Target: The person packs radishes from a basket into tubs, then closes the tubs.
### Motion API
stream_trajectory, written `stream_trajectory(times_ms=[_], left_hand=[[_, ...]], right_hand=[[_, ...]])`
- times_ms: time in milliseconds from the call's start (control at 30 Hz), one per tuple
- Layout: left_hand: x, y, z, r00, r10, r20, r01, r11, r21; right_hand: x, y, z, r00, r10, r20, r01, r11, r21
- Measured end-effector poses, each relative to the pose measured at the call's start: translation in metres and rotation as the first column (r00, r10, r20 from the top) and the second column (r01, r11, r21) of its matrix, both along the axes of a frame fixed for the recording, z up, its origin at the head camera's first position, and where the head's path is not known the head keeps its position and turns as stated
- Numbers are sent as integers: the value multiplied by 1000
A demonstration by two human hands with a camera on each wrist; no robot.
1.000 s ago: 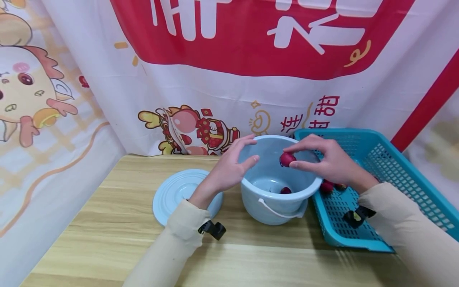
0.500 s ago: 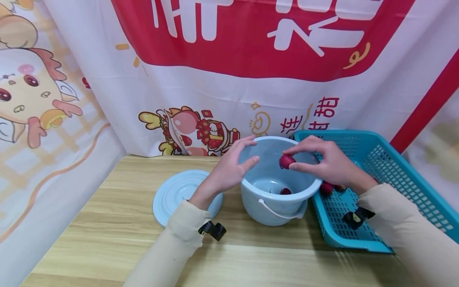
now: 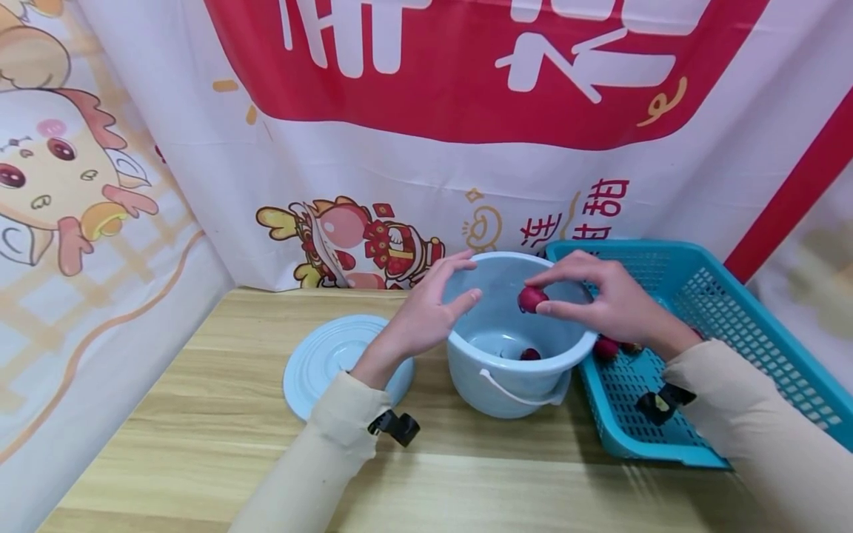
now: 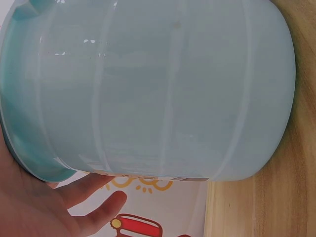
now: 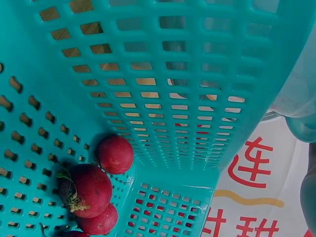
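A light-blue bucket [image 3: 509,389] with a white handle stands upright on the table. My left hand [image 3: 426,311] straddles its left rim, thumb over the opening and other fingers loosely extended outside; contact with the wall is unclear. Above the bucket's mouth, my right hand [image 3: 603,296] pinches a red radish [image 3: 532,299] between thumb and fingers. Another radish [image 3: 530,354] lies on the bucket's floor. The left wrist view shows mostly the bucket wall [image 4: 168,89]. In the right wrist view, several radishes [image 5: 88,190] lie in the teal basket, one with a leafy stub.
To the right of the bucket stands a teal perforated basket [image 3: 666,453]. A round light-blue lid [image 3: 320,355] lies flat on the wooden table [image 3: 220,444], left of the bucket. Behind them hangs a printed cloth [image 3: 320,163].
Almost nothing moves: both hands keep their places, and the radish in my right hand shifts only slightly left over the bucket.
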State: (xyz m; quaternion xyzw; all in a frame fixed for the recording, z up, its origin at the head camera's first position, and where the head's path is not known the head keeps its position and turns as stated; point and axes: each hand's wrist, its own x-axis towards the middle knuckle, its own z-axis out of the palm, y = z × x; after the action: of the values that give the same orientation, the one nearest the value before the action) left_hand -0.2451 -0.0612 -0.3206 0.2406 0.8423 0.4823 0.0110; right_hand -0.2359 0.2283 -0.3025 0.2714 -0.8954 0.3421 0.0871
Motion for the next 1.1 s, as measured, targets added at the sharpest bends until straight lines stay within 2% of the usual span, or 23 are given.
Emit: stream_trajectory(times_ms=[633, 800, 933, 1100], left_hand=[[2, 0, 1, 1000, 12, -3, -12, 1000, -7], [1, 0, 1, 1000, 0, -19, 0, 1000, 1], [0, -1, 1, 1000, -3, -24, 3, 1000, 1], [0, -1, 0, 1000, -3, -14, 3, 1000, -2]], right_hand=[[0, 3, 0, 1000, 13, -4, -13, 1000, -13], [1, 7, 2, 999, 3, 44, 0, 998, -68], [0, 13, 6, 995, 25, 92, -12, 990, -138], [-2, 26, 7, 993, 47, 108, -24, 978, -208]])
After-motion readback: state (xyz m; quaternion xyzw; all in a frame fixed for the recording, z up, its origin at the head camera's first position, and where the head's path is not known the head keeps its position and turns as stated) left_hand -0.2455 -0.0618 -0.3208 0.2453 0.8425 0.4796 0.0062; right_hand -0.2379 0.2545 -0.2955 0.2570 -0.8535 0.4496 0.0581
